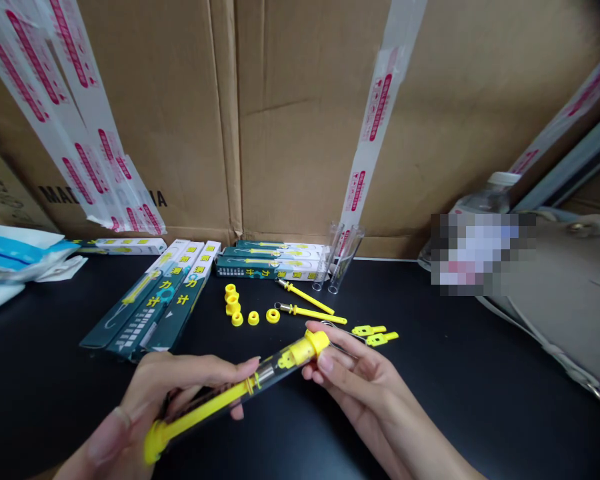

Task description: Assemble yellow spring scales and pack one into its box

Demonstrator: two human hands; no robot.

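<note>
A clear tubular spring scale (275,368) with yellow inner parts and yellow end caps slants across the near part of the table, its right end higher in the picture. My left hand (180,383) is closed round the tube, thumb along its upper side. With thumb and fingers, my right hand (353,370) pinches the yellow cap (316,343) at the other end. A metal hook shows behind the right fingers. Just beyond lie two yellow rods with springs (315,313), flat yellow pieces (375,335) and several small yellow caps (233,303).
Printed boxes (165,300) lie at the left, with more boxes (275,260) along the back. Two clear tubes (343,263) stand upright beside them. A plastic bottle (485,197) and a beige bag (555,300) are at right. A large carton (300,133) walls the back.
</note>
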